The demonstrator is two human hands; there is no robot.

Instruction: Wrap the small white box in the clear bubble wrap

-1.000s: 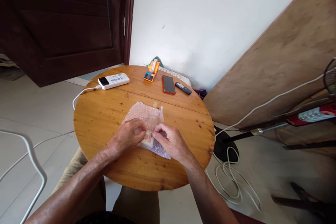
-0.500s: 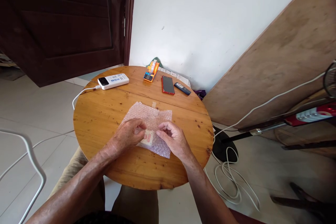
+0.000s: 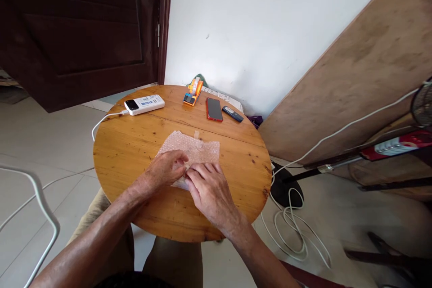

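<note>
A sheet of bubble wrap [image 3: 192, 148] lies flat on the round wooden table [image 3: 128, 148], with a small piece of tape on its far edge. My left hand [image 3: 165, 168] rests on the near left part of the sheet, fingers curled down onto it. My right hand [image 3: 207, 186] lies palm down over the near middle of the sheet, fingers together and pressing. The small pale packet seen earlier is hidden under my hands.
At the table's far side lie a white power bank [image 3: 144, 104] with a white cable, an orange tape dispenser [image 3: 191, 92], a red-cased phone [image 3: 214, 109] and a small dark phone [image 3: 233, 114]. Coiled white cable [image 3: 293, 234] lies on the floor right. A wooden board [image 3: 354, 67] leans on the wall.
My right hand moved left and laid flat over the packet, covering it. The raised right flap of bubble wrap was first spread out flat, and the sheet now lies flat.
</note>
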